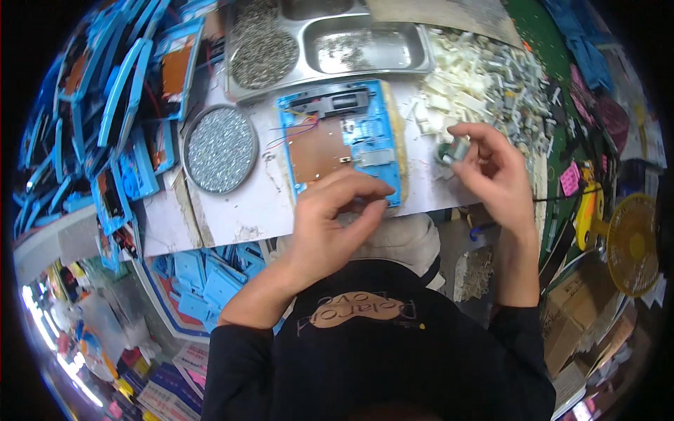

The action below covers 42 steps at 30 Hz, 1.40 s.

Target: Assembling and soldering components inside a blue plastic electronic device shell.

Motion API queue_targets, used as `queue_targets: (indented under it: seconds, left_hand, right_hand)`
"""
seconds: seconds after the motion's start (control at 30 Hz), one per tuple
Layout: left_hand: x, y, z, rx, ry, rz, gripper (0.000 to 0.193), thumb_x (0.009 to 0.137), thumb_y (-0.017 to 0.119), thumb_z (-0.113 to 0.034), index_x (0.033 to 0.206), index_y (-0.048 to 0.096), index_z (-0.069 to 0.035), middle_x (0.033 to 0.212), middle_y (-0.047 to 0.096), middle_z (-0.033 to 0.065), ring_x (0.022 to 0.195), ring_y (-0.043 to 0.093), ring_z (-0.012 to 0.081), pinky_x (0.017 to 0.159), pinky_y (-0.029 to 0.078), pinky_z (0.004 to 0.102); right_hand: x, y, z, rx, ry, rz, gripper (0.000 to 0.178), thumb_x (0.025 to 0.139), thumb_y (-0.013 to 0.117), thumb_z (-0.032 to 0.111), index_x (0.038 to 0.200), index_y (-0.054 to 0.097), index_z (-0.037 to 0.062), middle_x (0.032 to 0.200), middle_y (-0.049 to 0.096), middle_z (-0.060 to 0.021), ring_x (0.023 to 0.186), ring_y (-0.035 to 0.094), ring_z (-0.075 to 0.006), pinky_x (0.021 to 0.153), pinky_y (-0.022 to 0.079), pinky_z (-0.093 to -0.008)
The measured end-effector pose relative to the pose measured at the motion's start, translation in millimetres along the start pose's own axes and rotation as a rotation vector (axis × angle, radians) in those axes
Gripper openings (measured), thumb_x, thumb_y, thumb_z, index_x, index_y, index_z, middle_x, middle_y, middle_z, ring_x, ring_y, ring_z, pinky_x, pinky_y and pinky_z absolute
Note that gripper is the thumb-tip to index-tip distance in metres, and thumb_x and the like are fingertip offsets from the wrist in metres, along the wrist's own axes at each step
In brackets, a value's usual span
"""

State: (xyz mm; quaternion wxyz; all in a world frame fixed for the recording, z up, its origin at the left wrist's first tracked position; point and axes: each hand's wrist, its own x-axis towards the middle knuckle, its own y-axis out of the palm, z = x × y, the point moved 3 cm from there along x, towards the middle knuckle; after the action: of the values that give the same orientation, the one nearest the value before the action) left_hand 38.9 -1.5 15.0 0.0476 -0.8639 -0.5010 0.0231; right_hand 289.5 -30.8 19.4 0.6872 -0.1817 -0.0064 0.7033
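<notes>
A blue plastic casing lies on the white worktop, with a brown circuit board, a dark long part at its far end and thin red and purple wires. Over its near edge is my left hand, fingers curved and thumb apart from the forefinger, with nothing visible between them. To the casing's right, my right hand pinches a small silver part with a green end between thumb and forefinger. Its exact kind is too small to tell. That hand is beside a heap of white plastic pieces.
A round dish of small silvery pieces stands left of the casing. Behind is a metal tray with small metal parts in its compartments. Stacked blue casings crowd the left. Grey metal parts lie at far right; a yellow fan stands lower right.
</notes>
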Motion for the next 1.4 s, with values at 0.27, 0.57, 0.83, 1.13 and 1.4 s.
queue_targets:
  seconds: [0.27,0.57,0.83,1.13,1.4]
  left_hand:
    - [-3.8,1.6,13.7,-0.203,-0.126,-0.042,0.042,0.088,0.07,0.005,0.127,0.057,-0.005,0.095,0.066,0.0043,0.087,0.065,0.0095,0.075,0.056,0.0244]
    - [-3.5,0.8,18.6,-0.188,-0.079,-0.033,0.045,0.088,0.069,0.007,0.128,0.054,-0.003,0.095,0.065,0.0054,0.087,0.066,0.0108,0.076,0.058,0.0271]
    - [-3.6,-9.0,5.7,0.207,0.323,-0.104,0.033,0.083,0.076,0.003,0.112,0.063,-0.003,0.098,0.07,0.0102,0.085,0.071,0.0217,0.076,0.057,0.0326]
    - [-7.4,-13.8,3.5,0.21,0.411,-0.073,0.028,0.08,0.077,0.004,0.103,0.063,-0.003,0.102,0.071,0.0126,0.09,0.07,0.0294,0.077,0.055,0.0364]
    - [-11.0,-14.3,3.8,0.403,0.486,-0.067,0.03,0.076,0.078,0.004,0.102,0.064,-0.002,0.114,0.062,0.0159,0.099,0.064,0.0313,0.082,0.054,0.037]
  right_hand:
    - [0.7,63.7,10.7,0.628,0.09,0.273,0.047,0.09,0.072,0.002,0.134,0.057,-0.0016,0.086,0.062,0.001,0.076,0.056,-0.0028,0.067,0.043,-0.0178]
    - [7.9,66.8,8.7,0.425,0.086,0.273,0.046,0.09,0.072,0.001,0.133,0.058,-0.0007,0.082,0.059,0.0022,0.072,0.055,-0.0031,0.064,0.042,-0.019]
    - [1.9,61.8,24.6,-0.168,-0.521,0.058,0.041,0.078,0.082,0.001,0.116,0.067,0.0022,0.1,0.072,-0.0105,0.076,0.068,-0.0205,0.065,0.054,-0.0301]
    - [-5.5,63.5,35.3,-0.219,-0.79,0.043,0.039,0.074,0.082,-0.002,0.109,0.067,0.0003,0.101,0.075,-0.0155,0.084,0.073,-0.0306,0.071,0.058,-0.0362]
    - [-9.2,65.6,34.5,-0.249,-0.772,0.067,0.037,0.074,0.079,-0.006,0.109,0.068,0.0014,0.105,0.074,-0.0163,0.086,0.072,-0.0324,0.072,0.058,-0.0377]
